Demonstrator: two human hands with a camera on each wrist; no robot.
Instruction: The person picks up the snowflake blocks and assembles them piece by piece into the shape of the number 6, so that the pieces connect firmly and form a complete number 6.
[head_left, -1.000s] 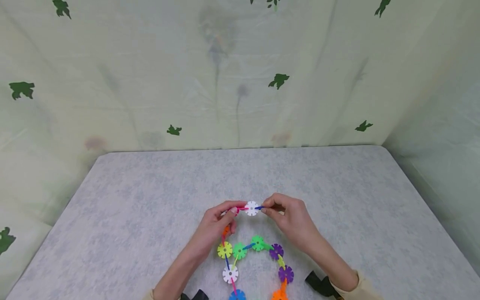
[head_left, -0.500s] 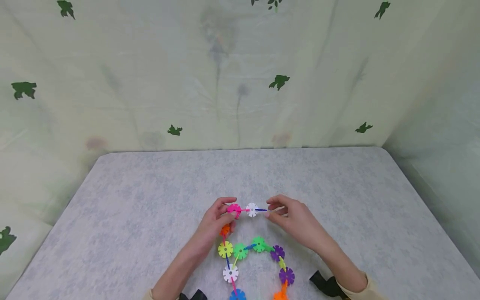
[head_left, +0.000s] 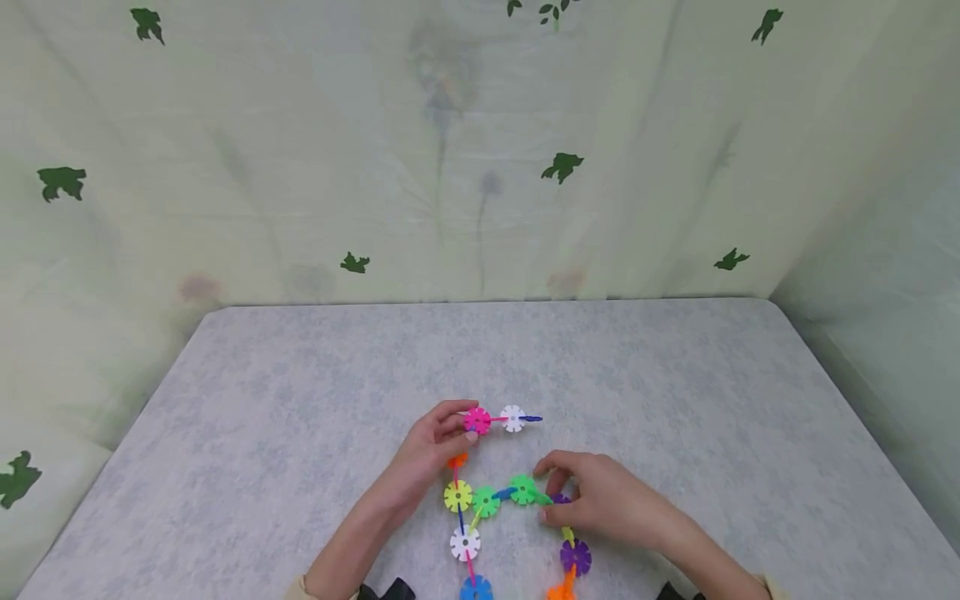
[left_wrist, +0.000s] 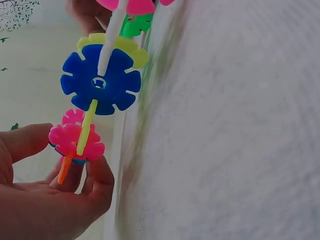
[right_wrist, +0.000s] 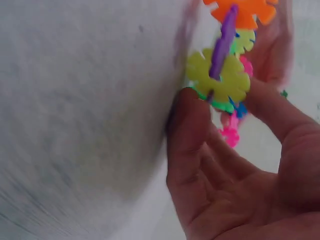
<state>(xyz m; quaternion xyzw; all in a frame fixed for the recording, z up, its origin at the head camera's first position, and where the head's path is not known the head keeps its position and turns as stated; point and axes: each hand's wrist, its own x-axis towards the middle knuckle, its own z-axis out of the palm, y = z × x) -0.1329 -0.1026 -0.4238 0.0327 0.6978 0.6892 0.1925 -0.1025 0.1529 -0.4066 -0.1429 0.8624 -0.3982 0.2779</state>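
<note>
Slotted interlocking plastic discs form a branching chain. In the head view my left hand [head_left: 423, 458] holds it at the pink disc [head_left: 477, 421], thumb and fingers on either side. A white disc [head_left: 513, 418] sticks out rightward from there, ending in an edge-on dark blue disc [head_left: 531, 418]. My right hand [head_left: 607, 500] has its thumb and fingers curled round the chain at the purple disc [head_left: 560, 499], which it partly hides. In the right wrist view a yellow disc [right_wrist: 220, 77] lies between thumb and finger. A blue disc [left_wrist: 100, 77] hangs above the left hand in the left wrist view.
The chain's lower ends, a blue disc [head_left: 476, 588] and an orange disc [head_left: 562, 590], run toward the bottom frame edge. Beneath lies a grey-white tabletop [head_left: 337, 375]. A pale curtain [head_left: 300, 167] with green leaf prints stands behind it.
My right hand has let go of the dark blue disc at the tip and moved down to the purple disc. My left hand stays at the pink disc, its fingers shifted slightly.
</note>
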